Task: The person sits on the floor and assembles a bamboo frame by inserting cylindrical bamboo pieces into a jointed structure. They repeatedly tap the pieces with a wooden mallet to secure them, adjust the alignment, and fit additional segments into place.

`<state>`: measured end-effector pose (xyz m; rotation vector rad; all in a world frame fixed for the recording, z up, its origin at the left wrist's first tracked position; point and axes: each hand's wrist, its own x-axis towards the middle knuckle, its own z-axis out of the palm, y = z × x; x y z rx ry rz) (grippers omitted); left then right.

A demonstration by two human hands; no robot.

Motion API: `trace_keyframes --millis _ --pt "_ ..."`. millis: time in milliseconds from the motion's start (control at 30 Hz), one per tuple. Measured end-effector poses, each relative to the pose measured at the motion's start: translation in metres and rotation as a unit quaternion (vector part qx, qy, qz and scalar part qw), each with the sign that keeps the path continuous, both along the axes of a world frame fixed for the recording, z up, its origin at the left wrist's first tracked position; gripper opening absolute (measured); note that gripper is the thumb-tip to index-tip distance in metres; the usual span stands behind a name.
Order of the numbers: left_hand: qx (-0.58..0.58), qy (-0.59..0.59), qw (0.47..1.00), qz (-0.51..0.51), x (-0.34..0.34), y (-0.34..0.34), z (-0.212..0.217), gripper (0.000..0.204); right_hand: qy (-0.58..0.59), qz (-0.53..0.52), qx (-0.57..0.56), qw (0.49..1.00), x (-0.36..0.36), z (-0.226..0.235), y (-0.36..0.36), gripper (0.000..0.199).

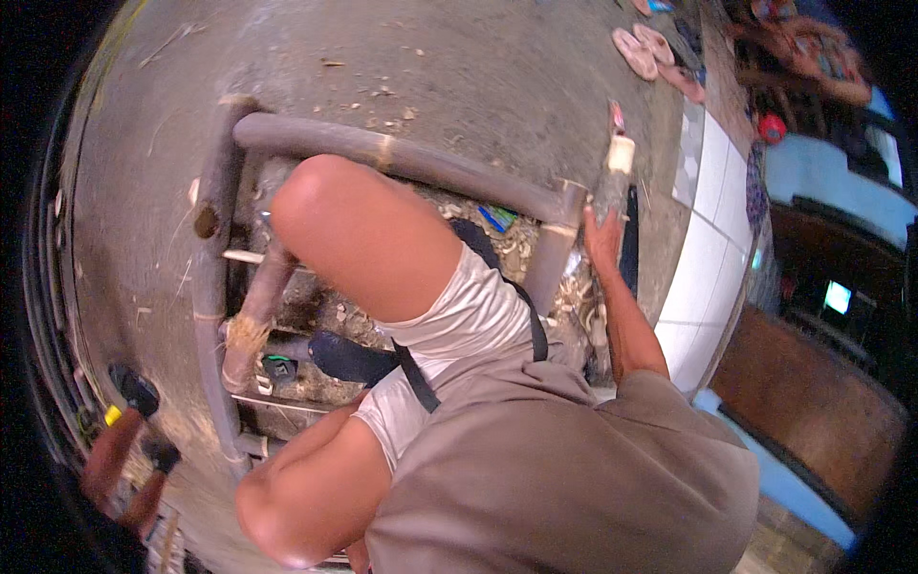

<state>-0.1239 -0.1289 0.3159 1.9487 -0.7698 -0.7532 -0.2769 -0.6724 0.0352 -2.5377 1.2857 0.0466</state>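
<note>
My right hand [602, 241] reaches down on the right, fingers apart, at the side of a greyish pole [618, 184] with a pale cut end. The fingertips seem to touch the pole, though a firm grip does not show. Beyond the cut end lies a small red and white object [617, 117]. Between and around my legs stands a frame of thick bamboo-like poles [382, 150], with a shorter pole [263, 306] frayed at its lower end set inside it. My left hand cannot be made out; my body and legs cover that side.
Wood chips and shavings [516, 251] litter the ground, with a blue and green packet [497, 218] among them. Pink slippers [635, 54] lie at the upper right beside white tiles [706, 201]. Another person's legs [115, 459] show at lower left, near long dark poles [48, 316].
</note>
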Motion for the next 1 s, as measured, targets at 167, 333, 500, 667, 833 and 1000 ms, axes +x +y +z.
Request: trace_keyframes --millis 167,333,500,667,833,1000 --pt "0.111 0.085 0.984 0.109 -0.012 0.032 -0.077 0.030 0.102 0.056 -0.034 0.993 -0.183 -0.051 0.061 0.071" --pt "0.211 0.128 0.951 0.184 -0.008 0.064 -0.145 0.035 0.071 -0.019 0.316 0.946 -0.273 -0.079 0.151 0.062" --pt "0.253 0.148 0.931 0.218 0.005 0.100 -0.204 0.040 0.079 -0.116 0.282 0.949 -0.219 -0.024 0.184 0.071" --pt "0.270 0.141 0.917 0.258 0.007 0.119 -0.225 0.045 0.103 -0.100 -0.042 0.989 -0.225 -0.041 0.124 0.078" --pt "0.261 0.114 0.909 0.305 0.001 0.134 -0.234 0.050 0.448 -0.164 -0.012 0.879 -0.290 -0.076 0.019 0.079" --pt "0.220 0.113 0.879 0.408 -0.049 0.150 -0.265 0.051 0.335 0.189 -0.226 0.895 -0.368 -0.057 -0.044 0.038"
